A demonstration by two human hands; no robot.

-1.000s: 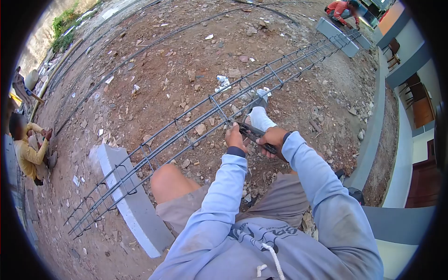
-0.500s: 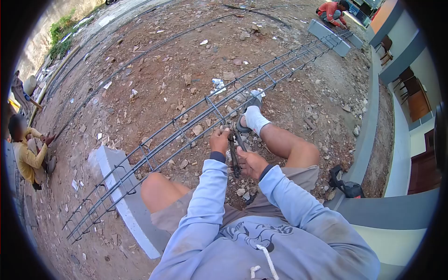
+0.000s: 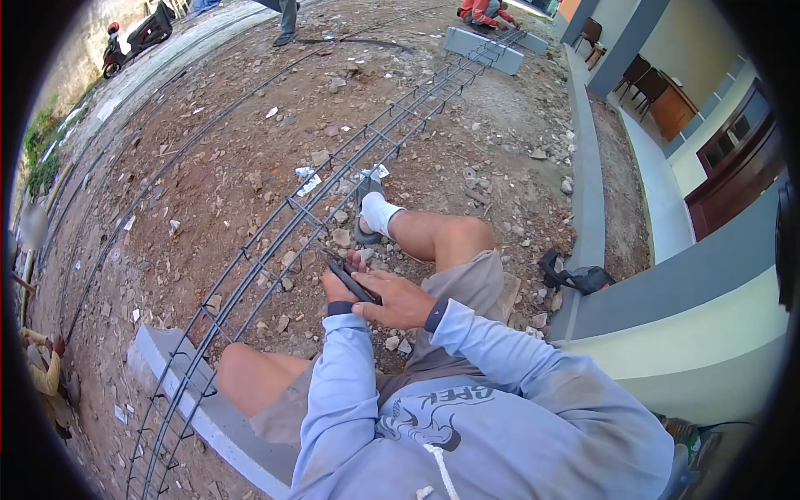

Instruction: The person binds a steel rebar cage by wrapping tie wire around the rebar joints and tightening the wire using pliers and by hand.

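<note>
Dark metal pincers (image 3: 352, 282) lie slantwise across my left hand (image 3: 335, 286), which is palm up with its fingers curled beside them. My right hand (image 3: 398, 300) closes over the lower end of the pincers, fingers reaching toward the left palm. Part of the tool is hidden by my fingers. Just beyond my hands, a long rebar cage (image 3: 310, 215) of bars and stirrups runs diagonally from lower left to upper right. Neither hand touches it.
A pale concrete block (image 3: 179, 367) supports the cage's near end; another block (image 3: 508, 60) is under the far end, beside a person in red (image 3: 483, 12). A person in yellow (image 3: 48, 375) crouches left. Rubble covers the ground. A black bag (image 3: 587, 279) lies by the wall.
My view has swung right. The pincers, earlier upright with handles apart between my hands, now lie across my left palm. A walking person's leg and a motorbike have come into view.
</note>
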